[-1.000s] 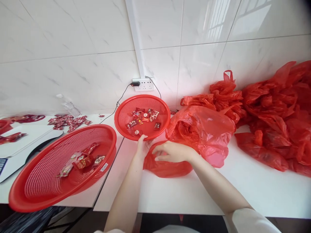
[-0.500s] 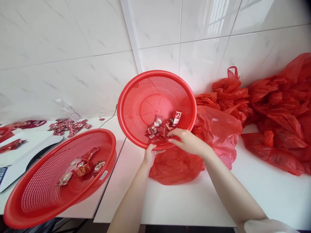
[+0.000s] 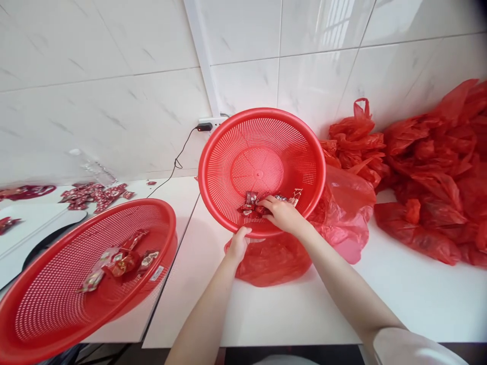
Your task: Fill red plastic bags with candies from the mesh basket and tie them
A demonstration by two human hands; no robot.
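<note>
A round red plastic basket is tilted toward me, its near rim low. My left hand grips that near rim, thumb on top and fingers underneath. Inside the basket, my right hand reaches over the right rim, with its fingers bent among small wrapped packets, mostly dark red. What lies under those fingertips is hidden. A cream patterned packet lies just right of this hand. Beneath the basket a red plastic bag rests on the white table.
Another red basket with several wrapped packets tilts at the left. Red packets lie behind it, near a clear plastic bottle. Full red bags are heaped at the right. A black plug and cable are at the wall.
The basket has shifted right in view with my left hand on its rim. My right hand has moved deeper among the packets. The wall socket has come into sight.
</note>
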